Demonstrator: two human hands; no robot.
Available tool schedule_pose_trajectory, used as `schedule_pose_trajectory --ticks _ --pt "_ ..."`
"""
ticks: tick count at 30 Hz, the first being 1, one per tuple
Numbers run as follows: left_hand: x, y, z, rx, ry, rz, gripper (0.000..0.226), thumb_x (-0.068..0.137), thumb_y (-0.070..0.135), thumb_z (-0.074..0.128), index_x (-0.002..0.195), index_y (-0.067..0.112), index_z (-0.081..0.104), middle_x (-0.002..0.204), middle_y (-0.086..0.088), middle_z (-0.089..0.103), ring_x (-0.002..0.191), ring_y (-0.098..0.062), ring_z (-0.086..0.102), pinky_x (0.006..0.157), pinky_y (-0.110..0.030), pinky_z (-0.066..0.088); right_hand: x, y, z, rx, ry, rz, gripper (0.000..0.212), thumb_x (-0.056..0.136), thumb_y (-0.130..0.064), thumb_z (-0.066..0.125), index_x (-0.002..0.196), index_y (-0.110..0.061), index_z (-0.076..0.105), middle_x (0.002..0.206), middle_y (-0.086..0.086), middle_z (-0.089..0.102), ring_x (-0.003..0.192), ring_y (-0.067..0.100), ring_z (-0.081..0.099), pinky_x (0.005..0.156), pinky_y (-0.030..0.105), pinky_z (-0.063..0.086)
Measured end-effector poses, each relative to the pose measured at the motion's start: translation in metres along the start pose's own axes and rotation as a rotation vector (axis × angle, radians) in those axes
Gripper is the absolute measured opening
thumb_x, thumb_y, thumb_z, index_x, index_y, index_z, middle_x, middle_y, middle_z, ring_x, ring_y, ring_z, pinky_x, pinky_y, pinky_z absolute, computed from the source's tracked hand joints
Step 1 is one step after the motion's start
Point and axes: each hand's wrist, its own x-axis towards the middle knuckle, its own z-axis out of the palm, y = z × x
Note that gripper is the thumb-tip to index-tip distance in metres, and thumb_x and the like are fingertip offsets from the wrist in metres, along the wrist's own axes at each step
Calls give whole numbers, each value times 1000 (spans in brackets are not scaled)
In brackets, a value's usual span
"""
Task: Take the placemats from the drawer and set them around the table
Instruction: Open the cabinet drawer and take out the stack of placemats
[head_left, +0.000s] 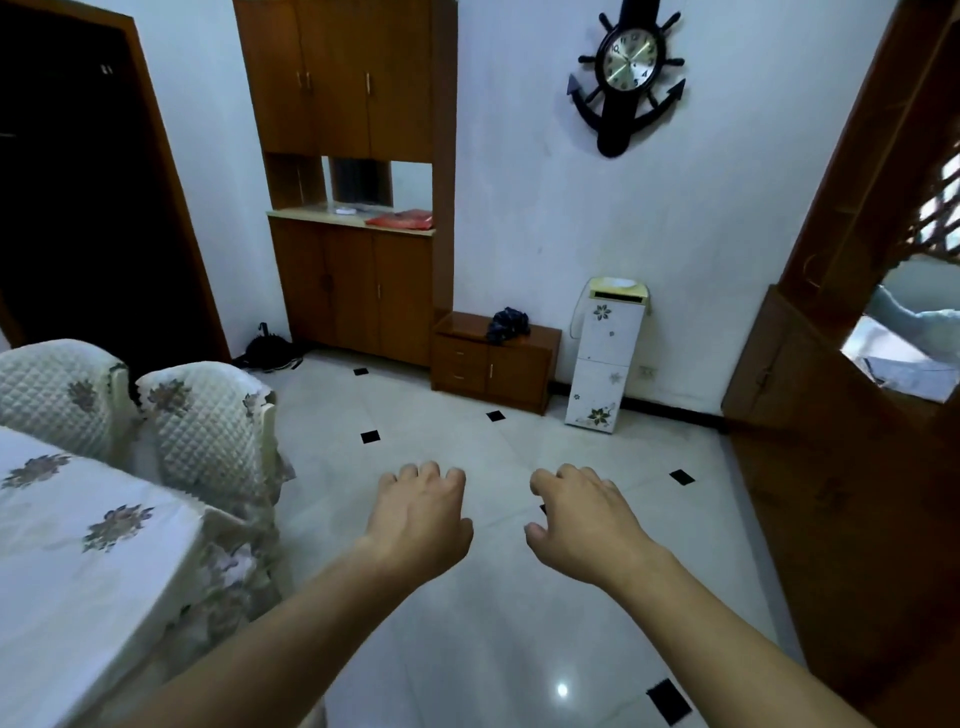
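While both hands were held out over the floor (467, 649), they held nothing. The left hand (421, 512) had its fingers bent down loosely, and so did the right hand (584, 514). They were near each other but not touching.

No placemats could be seen anywhere. The worktop (67, 530) stood at the left, with a white flowered cloth on it, and no mat lay on the part that showed. Two chairs (208, 415) with quilted covers stood right beside it.

A small cabinet (493, 361) stood by the far wall, well apart from the hands. It had two drawers (460, 364) on its left side, and both looked closed. A dark cloth (508, 323) lay on top of it. Just to its left was a tall cupboard (353, 218) with closed doors and something red (400, 219) on its shelf. I could not tell what the red thing was.

So the job looked like it had hardly begun. I think the mats were in a closed drawer, but I could not tell which one. What was left was nearly everything: go to the drawer, pull it open, take the mats out, carry them back and lay them around the worktop.
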Motion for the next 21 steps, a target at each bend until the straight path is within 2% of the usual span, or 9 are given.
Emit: schedule_pose_trajectory --ticks 11,21 --pt "200 -29 63 11 -41 -18 30 86 48 49 96 20 45 98 -6 56 89 -28 52 78 -41 40 201 70 48 32 -49 -27 38 85 -44 54 116 -22 51 110 5 57 105 26 50 89 40 43" --pt "412 -56 95 42 -65 -165 38 86 51 50 106 18 51 103 -7 59 95 -29 55 81 -41 42 440 141 64 56 -47 -165 38 84 -45 54 114 -22 52 109 6 58 103 27 51 84 41 43"
